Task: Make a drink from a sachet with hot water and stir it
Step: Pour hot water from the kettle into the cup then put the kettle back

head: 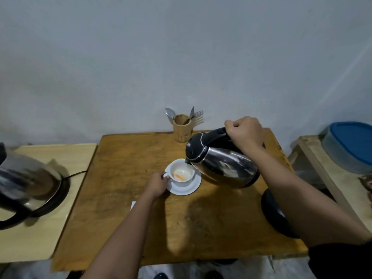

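Note:
A white cup (182,177) stands on a white saucer (191,189) in the middle of the wooden table (124,178). Orange powder and some pale liquid lie in the cup's bottom. My left hand (157,184) pinches the cup's handle. My right hand (244,132) grips the black handle of a steel kettle (221,164), which is tilted left with its spout just over the cup's rim. A white corner of paper (133,205), perhaps the sachet, peeks out beside my left forearm.
A wooden holder (182,128) with spoons and forks stands at the table's back edge. The kettle's black base (275,216) lies under my right forearm. A second kettle (28,186) sits on a side table at left. A blue-lidded tub (350,146) is at right.

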Demonstrator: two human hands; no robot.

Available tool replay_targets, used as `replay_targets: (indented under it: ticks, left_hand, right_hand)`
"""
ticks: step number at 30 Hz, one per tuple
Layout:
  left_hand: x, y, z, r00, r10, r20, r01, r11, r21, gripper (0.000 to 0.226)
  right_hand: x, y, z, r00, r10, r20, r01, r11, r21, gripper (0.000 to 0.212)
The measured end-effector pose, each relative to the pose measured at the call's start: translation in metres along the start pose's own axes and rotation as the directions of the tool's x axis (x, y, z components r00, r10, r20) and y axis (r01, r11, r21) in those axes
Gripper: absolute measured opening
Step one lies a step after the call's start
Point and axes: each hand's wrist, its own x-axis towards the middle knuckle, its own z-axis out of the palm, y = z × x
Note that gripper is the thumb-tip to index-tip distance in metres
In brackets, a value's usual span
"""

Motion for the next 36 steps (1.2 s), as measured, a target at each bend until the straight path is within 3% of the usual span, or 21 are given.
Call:
replay_targets:
  ticks: [16,36]
  left_hand:
    - [-0.002,0.006,-0.001,1.000,0.012,-0.007,-0.011,0.998,0.058,0.030]
    - [0.002,0.001,0.000,1.000,0.012,0.009,-0.013,0.994,0.112,0.027]
  right_hand:
    - [0.011,-0.015,0.024,0.985,-0.147,0.092,0.160,0.974,-0.159,0.040]
    - [0.007,-0.010,0.025,0.987,-0.129,0.094,0.146,0.968,-0.202,0.042]
